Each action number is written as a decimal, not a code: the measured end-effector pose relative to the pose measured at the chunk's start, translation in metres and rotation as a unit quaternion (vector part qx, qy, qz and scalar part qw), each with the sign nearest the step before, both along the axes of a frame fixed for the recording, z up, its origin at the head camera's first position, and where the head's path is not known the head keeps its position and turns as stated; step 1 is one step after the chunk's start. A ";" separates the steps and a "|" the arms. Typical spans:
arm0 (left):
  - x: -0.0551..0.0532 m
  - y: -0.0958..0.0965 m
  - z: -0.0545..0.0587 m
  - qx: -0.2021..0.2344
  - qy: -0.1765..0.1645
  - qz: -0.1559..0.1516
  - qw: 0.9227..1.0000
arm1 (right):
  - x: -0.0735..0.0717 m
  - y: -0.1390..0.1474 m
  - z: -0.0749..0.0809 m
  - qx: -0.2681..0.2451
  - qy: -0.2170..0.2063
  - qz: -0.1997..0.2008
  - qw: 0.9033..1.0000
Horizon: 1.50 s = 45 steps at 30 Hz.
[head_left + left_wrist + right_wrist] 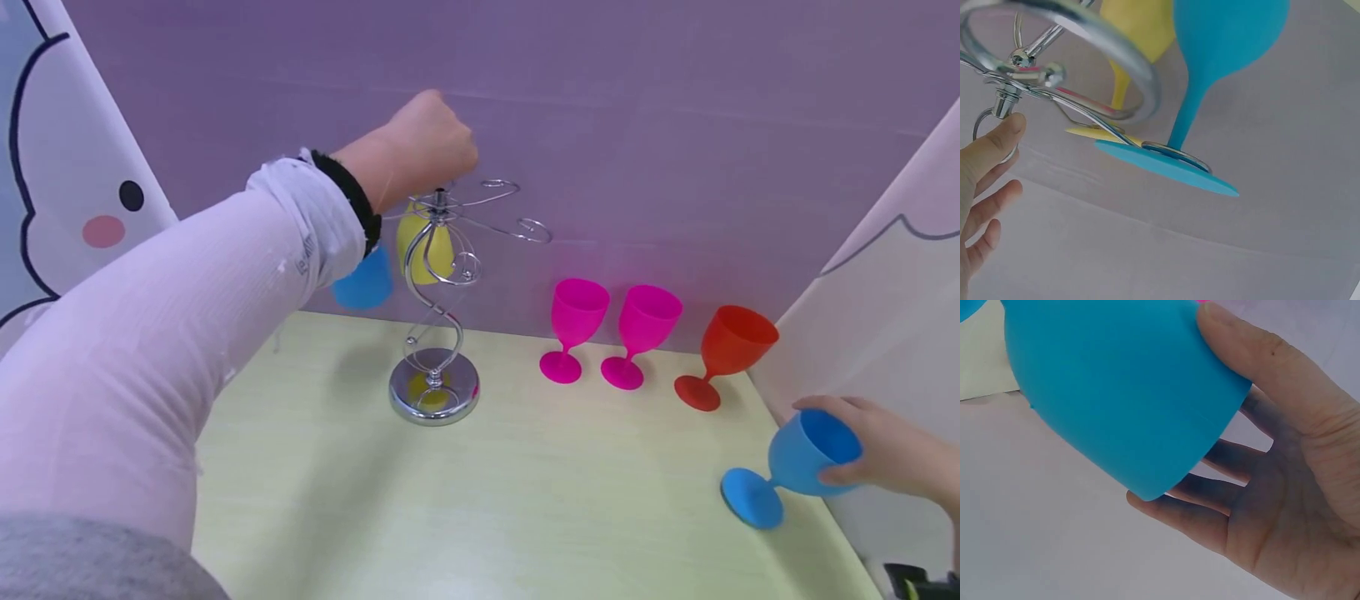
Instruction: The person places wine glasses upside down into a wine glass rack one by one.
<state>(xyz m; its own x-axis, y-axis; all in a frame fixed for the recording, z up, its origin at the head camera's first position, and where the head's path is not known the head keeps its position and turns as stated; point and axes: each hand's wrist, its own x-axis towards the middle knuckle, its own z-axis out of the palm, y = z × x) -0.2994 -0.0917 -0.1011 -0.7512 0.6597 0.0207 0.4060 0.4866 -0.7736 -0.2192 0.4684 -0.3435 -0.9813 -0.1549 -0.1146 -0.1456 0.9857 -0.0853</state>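
My left hand (431, 137) is at the top of a chrome goblet rack (433, 415); in the left wrist view its thumb and finger pinch the small ring (1010, 156) there. From the rack's wire arms hang a blue plastic goblet (366, 279) and a yellow one (426, 250), bowls down, partly hidden by my forearm and the rack. At the far right, my right hand (892, 446) grips a second blue goblet (798, 458) by its bowl near the rim, thumb on one side and fingers on the other. That goblet is tilted, foot toward the table.
Two pink goblets (580, 310) (651, 317) and a red goblet (738, 337) stand along the back right of the pale table (525, 508). Bare wire arms (532, 233) stick out on the rack's right. A purple backdrop (675, 133) rises behind the table.
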 end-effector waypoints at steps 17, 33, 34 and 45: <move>0.002 -0.008 -0.003 0.016 -0.008 -0.022 1.000 | 0.032 -0.055 0.060 0.001 0.115 0.026 0.993; 0.014 -0.010 0.004 0.151 -0.083 0.031 0.985 | 0.055 -0.101 0.103 -0.038 0.316 0.058 0.946; 0.017 -0.009 0.006 0.165 -0.084 0.036 0.982 | 0.060 -0.109 0.107 -0.039 0.329 0.059 0.942; 0.079 -0.002 0.008 0.374 -0.074 -0.058 0.923 | 0.082 -0.155 0.121 -0.139 0.399 0.004 0.906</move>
